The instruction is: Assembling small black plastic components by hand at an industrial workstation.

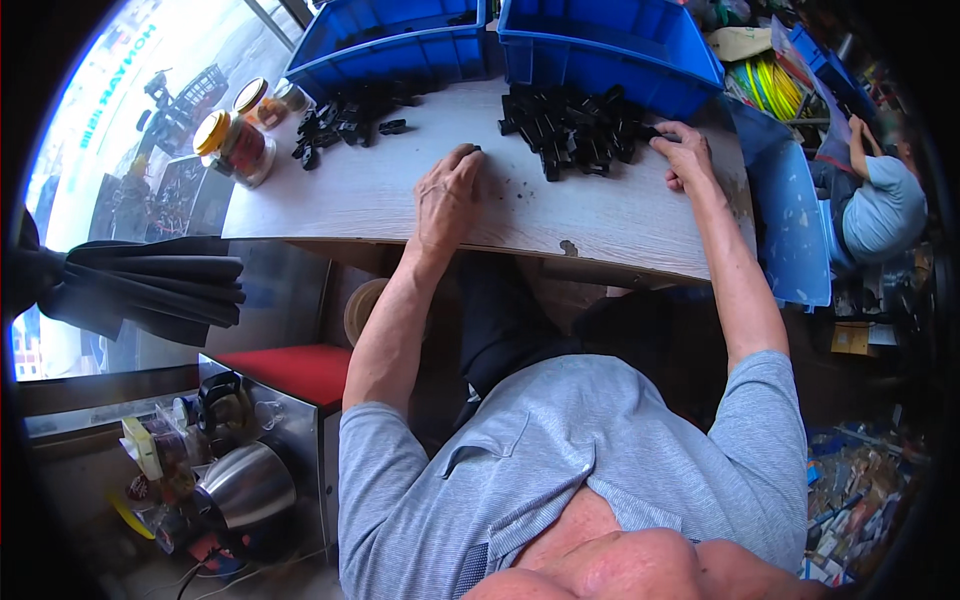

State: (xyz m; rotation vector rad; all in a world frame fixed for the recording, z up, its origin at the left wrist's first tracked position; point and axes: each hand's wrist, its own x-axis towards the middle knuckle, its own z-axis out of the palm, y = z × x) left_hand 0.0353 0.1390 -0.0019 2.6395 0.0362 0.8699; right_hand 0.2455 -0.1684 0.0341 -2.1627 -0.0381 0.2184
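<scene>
My left hand (447,198) rests on the pale wood-grain table (370,205), its fingers closed in a pinch. A small dark tip shows at the fingertips; most of that piece is hidden. My right hand (687,158) reaches to the right edge of a heap of black plastic parts (575,130), thumb and forefinger closed on one black part at the heap's side. A second, looser group of similar black parts (345,118) lies at the far left, with a single piece (393,127) a little apart from it. Dark crumbs dot the tabletop between my hands.
Two blue bins (390,52) (610,50) stand along the table's far side. Lidded glass jars (240,150) are at the left edge. A pale blue tub (795,210) adjoins the right edge. Another person (880,205) sits beyond it. A steel kettle (250,485) stands low at left.
</scene>
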